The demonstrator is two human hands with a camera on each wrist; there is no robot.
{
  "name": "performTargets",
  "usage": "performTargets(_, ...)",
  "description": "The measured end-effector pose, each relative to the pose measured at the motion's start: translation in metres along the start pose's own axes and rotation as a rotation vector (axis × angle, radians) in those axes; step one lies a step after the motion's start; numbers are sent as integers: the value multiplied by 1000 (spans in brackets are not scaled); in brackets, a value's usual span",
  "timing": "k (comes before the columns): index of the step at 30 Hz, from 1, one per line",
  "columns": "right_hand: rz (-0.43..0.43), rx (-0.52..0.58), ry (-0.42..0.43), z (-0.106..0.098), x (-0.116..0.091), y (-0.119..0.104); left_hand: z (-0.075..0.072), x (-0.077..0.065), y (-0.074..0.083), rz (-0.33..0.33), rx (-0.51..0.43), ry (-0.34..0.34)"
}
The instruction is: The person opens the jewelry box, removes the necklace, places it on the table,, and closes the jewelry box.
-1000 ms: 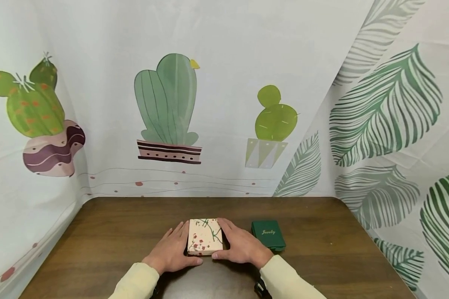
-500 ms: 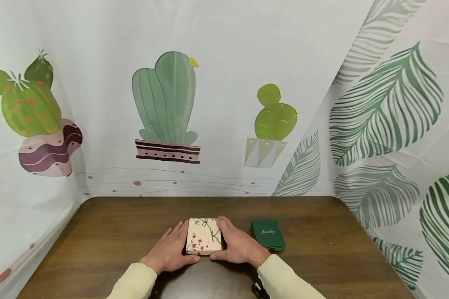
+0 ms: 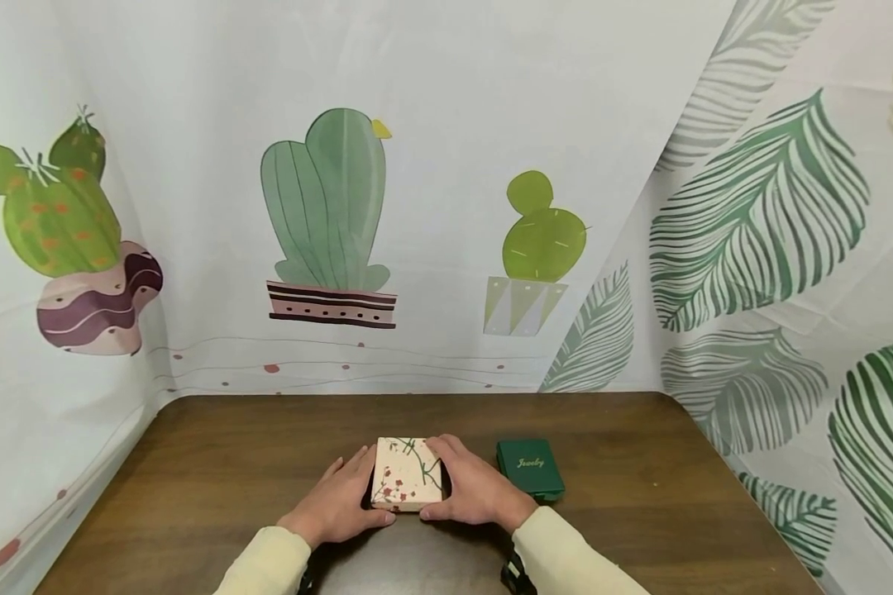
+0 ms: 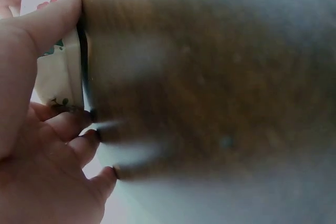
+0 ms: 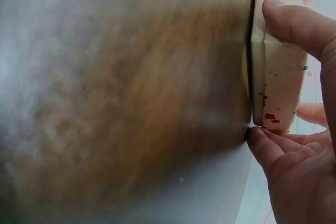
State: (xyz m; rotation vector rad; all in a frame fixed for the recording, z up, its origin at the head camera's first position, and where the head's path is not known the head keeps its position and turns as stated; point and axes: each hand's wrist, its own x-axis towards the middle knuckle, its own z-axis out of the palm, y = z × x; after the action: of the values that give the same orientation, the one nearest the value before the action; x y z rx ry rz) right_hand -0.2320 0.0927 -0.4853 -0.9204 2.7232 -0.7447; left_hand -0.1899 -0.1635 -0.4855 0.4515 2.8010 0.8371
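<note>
A small square cream box (image 3: 403, 473) with red blossoms and green branches lies on the brown table in the head view. My left hand (image 3: 340, 501) holds its left side, fingers along the edge and thumb at the near corner. On the opposite side, my right hand (image 3: 478, 489) grips the box with its thumb at the front and fingers towards the far right corner. The left wrist view has the thumb on the side of the box (image 4: 62, 74), low by the table. A seam between lid and base shows on the box (image 5: 281, 85) in the right wrist view.
A dark green box (image 3: 531, 468) with gold "Jewelry" lettering lies just right of my right hand. The wooden table (image 3: 231, 463) ends at the back against a white curtain (image 3: 446, 99) printed with cacti and leaves.
Both hands stay around the cream box, which hardly moves. The right fingers shift slightly over its far right corner. The head view shifts a little.
</note>
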Motion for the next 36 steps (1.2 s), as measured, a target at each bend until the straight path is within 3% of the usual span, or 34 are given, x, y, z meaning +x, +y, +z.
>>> performTargets(18,8,67,29,-4,-1,1,-3,-1,0,49,-63,24)
performTargets(29,14,88,61,-12,-2,-3,-7,2,0,80,-209,25)
performTargets(36,-7,120,81,-21,-7,-8,-8,2,0,113,-208,46)
